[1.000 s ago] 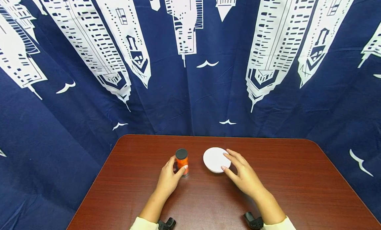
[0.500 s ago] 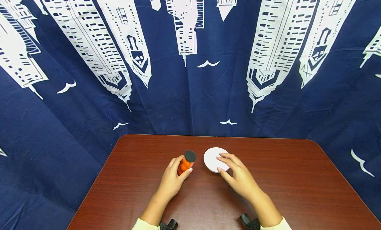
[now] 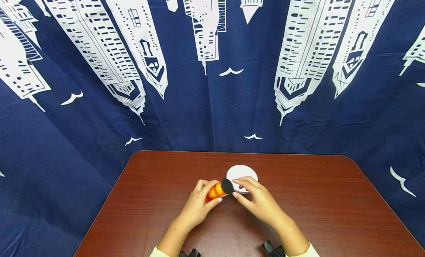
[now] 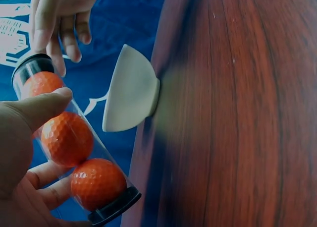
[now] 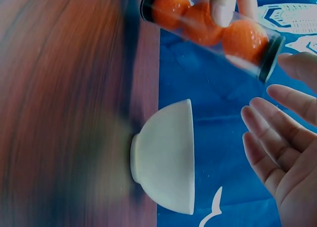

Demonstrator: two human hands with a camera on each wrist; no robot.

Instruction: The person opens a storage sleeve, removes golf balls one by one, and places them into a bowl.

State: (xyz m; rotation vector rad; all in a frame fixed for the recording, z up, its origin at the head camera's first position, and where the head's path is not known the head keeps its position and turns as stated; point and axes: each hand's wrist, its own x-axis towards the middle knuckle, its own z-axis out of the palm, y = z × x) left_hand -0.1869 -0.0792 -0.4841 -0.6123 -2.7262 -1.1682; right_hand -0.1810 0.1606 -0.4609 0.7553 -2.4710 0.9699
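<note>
- Head: left hand (image 3: 196, 207) grips the tilted tube (image 3: 216, 191) between thumb and fingers, near the white bowl (image 3: 241, 171) on the bench (image 3: 315, 190).
- Left wrist: thumb crosses the tube; other fingers lie behind.
- Right wrist: right hand (image 5: 294, 177) spreads loosely, gripping nothing; contact with cap (image 5: 272, 59) unclear.

Totals two hands (image 3: 198, 204), one clear tube (image 4: 75, 146), two caps (image 3: 227, 187), three balls (image 4: 98, 184), one bowl (image 5: 167, 157), two wrist cameras (image 3: 274, 250), one table (image 3: 332, 198).
</note>
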